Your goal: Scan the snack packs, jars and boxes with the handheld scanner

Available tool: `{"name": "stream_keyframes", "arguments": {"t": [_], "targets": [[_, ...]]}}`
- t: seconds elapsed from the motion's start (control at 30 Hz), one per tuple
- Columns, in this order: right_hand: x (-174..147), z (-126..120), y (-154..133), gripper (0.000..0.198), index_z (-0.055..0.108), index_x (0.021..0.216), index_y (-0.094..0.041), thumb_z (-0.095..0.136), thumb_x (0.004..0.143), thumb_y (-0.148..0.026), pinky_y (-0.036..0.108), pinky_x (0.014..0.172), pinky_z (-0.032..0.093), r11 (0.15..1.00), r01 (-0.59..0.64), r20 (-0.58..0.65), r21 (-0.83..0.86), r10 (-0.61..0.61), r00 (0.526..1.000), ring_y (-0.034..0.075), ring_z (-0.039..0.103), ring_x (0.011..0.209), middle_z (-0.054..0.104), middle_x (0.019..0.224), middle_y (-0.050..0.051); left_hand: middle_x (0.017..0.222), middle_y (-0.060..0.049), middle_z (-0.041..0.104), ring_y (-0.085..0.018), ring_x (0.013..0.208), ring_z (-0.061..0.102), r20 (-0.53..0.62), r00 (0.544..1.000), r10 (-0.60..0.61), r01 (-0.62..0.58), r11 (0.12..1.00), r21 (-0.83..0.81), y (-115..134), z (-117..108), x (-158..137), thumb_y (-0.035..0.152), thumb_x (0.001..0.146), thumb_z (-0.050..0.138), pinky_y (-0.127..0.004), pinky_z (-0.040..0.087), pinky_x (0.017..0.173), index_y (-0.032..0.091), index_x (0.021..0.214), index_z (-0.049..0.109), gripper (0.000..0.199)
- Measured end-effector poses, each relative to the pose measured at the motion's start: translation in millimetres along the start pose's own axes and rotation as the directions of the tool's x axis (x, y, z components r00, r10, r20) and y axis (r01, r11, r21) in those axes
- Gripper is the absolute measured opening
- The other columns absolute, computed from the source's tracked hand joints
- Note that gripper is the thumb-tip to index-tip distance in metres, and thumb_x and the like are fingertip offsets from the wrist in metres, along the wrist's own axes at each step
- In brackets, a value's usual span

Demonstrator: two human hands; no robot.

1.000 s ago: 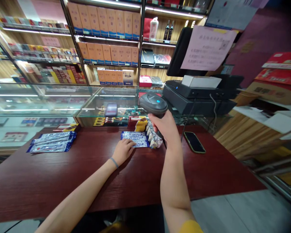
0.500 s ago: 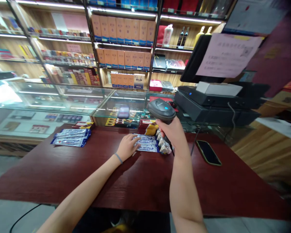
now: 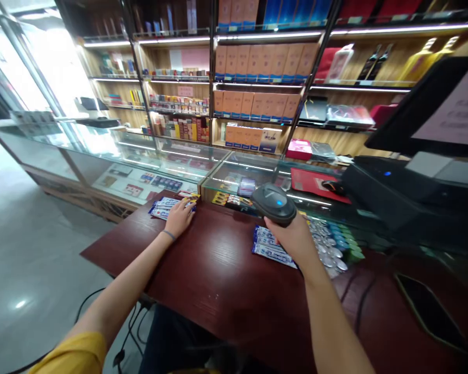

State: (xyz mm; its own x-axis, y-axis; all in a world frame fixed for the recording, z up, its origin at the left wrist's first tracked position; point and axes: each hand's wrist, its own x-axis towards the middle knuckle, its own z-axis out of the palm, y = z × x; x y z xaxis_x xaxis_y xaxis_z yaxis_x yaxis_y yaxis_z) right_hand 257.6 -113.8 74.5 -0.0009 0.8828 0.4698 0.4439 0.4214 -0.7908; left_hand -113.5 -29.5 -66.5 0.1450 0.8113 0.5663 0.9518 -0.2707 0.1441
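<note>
My right hand [image 3: 296,244] is wrapped round the handle of a dark grey barcode scanner [image 3: 273,202], held up over the table with a blue light on its top. Below it lies a row of blue-and-white stick packets [image 3: 268,250], partly covered by the hand. My left hand [image 3: 179,218], with a grey band at the wrist, rests with fingers stretched out on the right end of another bunch of blue-and-white packets [image 3: 160,209]. Silver round-topped items [image 3: 327,246] and blue and green ones stand just right of my right hand.
The dark red table [image 3: 214,280] meets a glass display counter [image 3: 234,169] at the back. A phone [image 3: 429,309] lies at the right, below a monitor [image 3: 417,104] and a black machine [image 3: 393,192]. Shelves of boxes [image 3: 265,62] line the wall. Cables [image 3: 130,332] hang at the left.
My left hand has moved left from the middle row of packets to the left bunch. My right hand still holds the scanner up. The view has swung to the left.
</note>
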Motion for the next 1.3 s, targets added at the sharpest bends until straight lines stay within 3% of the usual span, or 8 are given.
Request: {"name": "stream_keyframes", "arguments": {"t": [0.13,0.3,0.5,0.8,0.97,1.1,1.2,1.3], "targets": [[-5,22,5,0.043,0.064,0.117,-0.023,0.069,0.077,-0.036,0.036,0.069,0.056,0.999,-0.017,0.110,-0.028,0.020,0.994,0.029,0.073,0.086,0.074,0.079,0.003,0.151,-0.015,0.052,-0.034,0.143,0.043,0.005,0.993,-0.114,0.114,0.990,0.086,-35,-1,-6,0.031,0.098,0.045,-0.053,0.033,0.118,0.022,0.141,0.060,0.045],[-10,42,19,0.046,0.061,0.121,-0.026,0.069,0.077,-0.035,0.039,0.084,0.055,0.998,-0.006,0.222,-0.067,0.021,0.975,0.031,0.072,0.103,0.076,0.087,0.005,0.158,-0.014,0.044,-0.037,0.147,0.037,0.052,0.962,-0.268,0.258,0.955,0.143,-44,4,-9,0.029,0.097,0.043,-0.061,0.024,0.120,0.025,0.147,0.055,0.051],[-14,54,18,0.040,0.060,0.116,-0.027,0.067,0.077,-0.038,0.041,0.091,0.054,0.992,-0.036,0.273,-0.120,0.068,0.959,0.032,0.072,0.107,0.077,0.094,0.006,0.145,-0.011,0.059,-0.033,0.141,0.046,0.072,0.956,-0.284,0.276,0.955,0.109,-46,3,-9,0.019,0.093,0.045,-0.058,0.024,0.120,0.026,0.140,0.062,0.050],[-14,57,18,0.047,0.058,0.120,-0.025,0.067,0.074,-0.037,0.043,0.091,0.055,0.988,-0.035,0.226,-0.149,0.069,0.972,0.031,0.073,0.103,0.077,0.098,0.008,0.131,-0.008,0.070,-0.029,0.132,0.057,0.025,0.961,-0.275,0.276,0.959,-0.066,-51,-6,-12,0.008,0.087,0.046,-0.051,0.036,0.116,0.025,0.125,0.072,0.049],[-17,56,30,0.046,0.056,0.120,-0.025,0.067,0.076,-0.036,0.041,0.091,0.056,0.989,-0.002,0.095,-0.145,0.016,0.995,0.030,0.072,0.105,0.076,0.100,0.008,0.135,-0.009,0.068,-0.027,0.125,0.063,-0.180,0.924,-0.336,0.265,0.906,-0.331,-36,-11,-11,0.021,0.095,0.048,-0.042,0.046,0.109,0.024,0.132,0.065,0.041],[-19,51,36,0.044,0.055,0.117,-0.025,0.068,0.076,-0.036,0.037,0.086,0.057,0.992,0.042,0.023,-0.121,-0.039,0.999,0.028,0.074,0.098,0.075,0.097,0.007,0.127,-0.012,0.070,-0.026,0.115,0.069,-0.193,0.879,-0.436,0.160,0.651,-0.742,6,-9,4,0.039,0.094,0.058,-0.042,0.053,0.101,0.021,0.128,0.057,0.039],[-22,42,42,0.044,0.053,0.116,-0.025,0.068,0.076,-0.037,0.036,0.082,0.057,0.988,0.088,-0.012,-0.127,-0.090,0.996,0.028,0.074,0.097,0.075,0.095,0.006,0.113,-0.011,0.074,-0.025,0.097,0.075,0.045,0.902,-0.430,0.163,0.242,-0.956,47,-4,20,0.044,0.088,0.067,-0.039,0.060,0.084,0.019,0.123,0.052,0.046],[-27,28,51,0.048,0.050,0.120,-0.025,0.067,0.076,-0.037,0.036,0.080,0.056,0.968,0.121,-0.005,-0.220,-0.125,0.992,0.030,0.073,0.098,0.074,0.095,0.006,0.103,-0.009,0.076,-0.022,0.086,0.075,0.292,0.879,-0.376,0.283,-0.080,-0.956,87,1,29,0.044,0.085,0.071,-0.029,0.060,0.066,0.018,0.122,0.053,0.049]]}}
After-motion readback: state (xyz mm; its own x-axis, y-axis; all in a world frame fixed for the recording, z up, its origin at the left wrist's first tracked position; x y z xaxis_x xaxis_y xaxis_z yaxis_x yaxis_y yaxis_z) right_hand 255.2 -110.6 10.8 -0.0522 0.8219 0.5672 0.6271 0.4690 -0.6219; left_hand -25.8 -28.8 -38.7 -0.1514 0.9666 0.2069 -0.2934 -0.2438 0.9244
